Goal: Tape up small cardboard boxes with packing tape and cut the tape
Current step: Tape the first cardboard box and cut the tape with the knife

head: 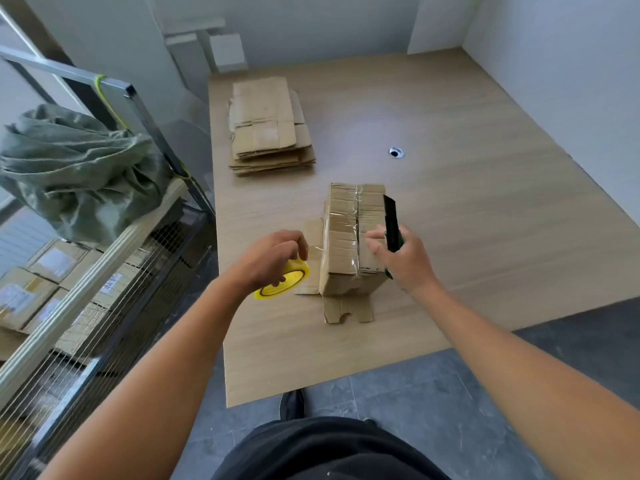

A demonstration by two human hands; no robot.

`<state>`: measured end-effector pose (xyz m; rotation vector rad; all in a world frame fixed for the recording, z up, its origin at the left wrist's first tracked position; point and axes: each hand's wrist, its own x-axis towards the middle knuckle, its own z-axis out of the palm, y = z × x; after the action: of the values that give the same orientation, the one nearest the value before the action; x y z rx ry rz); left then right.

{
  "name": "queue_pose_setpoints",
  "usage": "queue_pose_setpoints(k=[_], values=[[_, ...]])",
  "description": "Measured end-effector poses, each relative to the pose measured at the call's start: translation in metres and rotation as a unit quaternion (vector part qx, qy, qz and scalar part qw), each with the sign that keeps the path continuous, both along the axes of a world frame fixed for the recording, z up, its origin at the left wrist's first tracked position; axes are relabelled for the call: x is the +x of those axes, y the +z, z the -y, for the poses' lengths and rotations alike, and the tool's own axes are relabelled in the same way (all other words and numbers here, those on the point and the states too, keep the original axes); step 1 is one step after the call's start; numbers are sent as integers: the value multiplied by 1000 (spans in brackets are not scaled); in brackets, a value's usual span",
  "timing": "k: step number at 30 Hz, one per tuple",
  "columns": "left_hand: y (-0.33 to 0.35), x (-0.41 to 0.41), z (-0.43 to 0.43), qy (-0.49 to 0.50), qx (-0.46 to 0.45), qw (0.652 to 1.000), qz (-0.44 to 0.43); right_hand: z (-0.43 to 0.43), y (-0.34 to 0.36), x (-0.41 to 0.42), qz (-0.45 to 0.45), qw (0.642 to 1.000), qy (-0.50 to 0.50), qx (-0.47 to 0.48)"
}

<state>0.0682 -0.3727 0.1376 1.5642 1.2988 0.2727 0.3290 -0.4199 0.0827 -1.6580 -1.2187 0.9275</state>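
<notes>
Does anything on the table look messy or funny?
Yes. The cardboard box has wrinkled clear tape along its top seam, and loose flaps stick out flat at its base. The flat cardboard stack behind it is fanned unevenly.

"What was the room like?"

"Plain white walls (pixel 554 64) met in a corner behind a pale wood-grain table (pixel 450 237), which had a round cable hole (pixel 396 152) in its top."

"And the floor?"

"Dark grey tiles (pixel 433 393). Left of the table stood a metal rack (pixel 69 72) with wire mesh, a crumpled grey-green sack (pixel 76 168) on its upper level and labelled parcels (pixel 31 289) lower down."

"The light?"

"Soft and even, with a faint sheen on the tabletop."
</notes>
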Motion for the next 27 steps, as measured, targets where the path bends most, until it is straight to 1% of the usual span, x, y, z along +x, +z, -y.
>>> queue_pose_setpoints(k=[2, 3, 5, 6, 7, 9, 11, 15, 19, 23, 25, 27], values=[[25, 11, 8, -6, 21, 1000, -9, 7, 18, 3, -67, 997, -19, 41], [36, 18, 13, -11, 31, 999, -8, 12, 27, 5, -121, 992, -6, 45], [54, 38, 25, -23, 58, 998, -4, 23, 44, 9, -225, 972, 64, 21], [61, 49, 31, -31, 73, 997, -1, 29, 51, 10, -244, 965, 100, 10], [66, 60, 37, -39, 87, 995, 5, 35, 58, 10, -243, 961, 128, 6], [71, 81, 48, -51, 109, 993, 8, 45, 71, 11, -223, 963, 151, 15], [73, 97, 56, -51, 125, 991, -10, 53, 79, 17, -196, 970, 141, 42], [75, 113, 63, -60, 179, 981, -55, 60, 85, 32, -111, 982, 112, 102], [76, 121, 59, -74, 197, 975, -73, 54, 85, 39, -17, 988, 91, 121], [71, 120, 40, -68, 189, 977, -66, 36, 85, 39, -33, 983, 149, 102], [67, 117, 27, -82, 194, 975, -68, 23, 81, 39, -44, 983, 155, 89], [62, 114, 14, -78, 177, 980, -50, 9, 78, 39, -48, 984, 153, 76]])
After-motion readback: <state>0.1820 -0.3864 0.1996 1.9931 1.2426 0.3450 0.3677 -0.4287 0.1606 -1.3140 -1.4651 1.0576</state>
